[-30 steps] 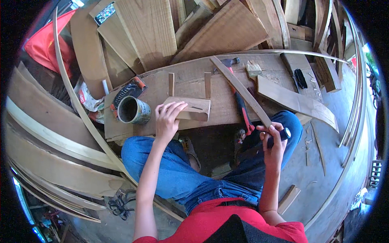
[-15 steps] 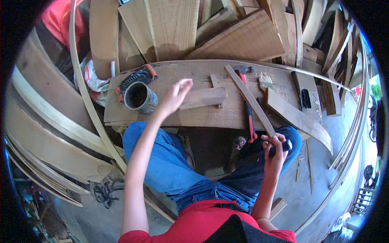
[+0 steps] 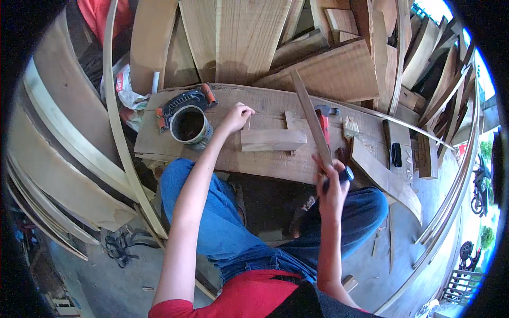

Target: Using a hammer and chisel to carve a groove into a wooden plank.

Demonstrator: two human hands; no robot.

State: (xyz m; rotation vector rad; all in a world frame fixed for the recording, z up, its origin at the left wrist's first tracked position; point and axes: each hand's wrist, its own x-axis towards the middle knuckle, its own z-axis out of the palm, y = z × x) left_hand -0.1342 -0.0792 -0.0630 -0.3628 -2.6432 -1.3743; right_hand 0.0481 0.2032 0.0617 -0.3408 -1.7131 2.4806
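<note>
Though L hand [image 3: 237, 117] grip unclear, slat [image 3: 312, 116] clamped in R hand [image 3: 332, 192], lengthwise fwd-L

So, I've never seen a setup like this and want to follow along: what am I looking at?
There's no machine here, just a seated person's two bare hands. The view comes from a fisheye camera worn on the head, looking down, so straight edges bend near the rim.

On the wooden plank in front lie a black-and-orange tool, a can, a wooden block, a red hammer and a brush.

The right hand holds a narrow wooden strip and a dark, round-ended object. The left hand is near the block; whether it grips anything isn't clear.
</note>
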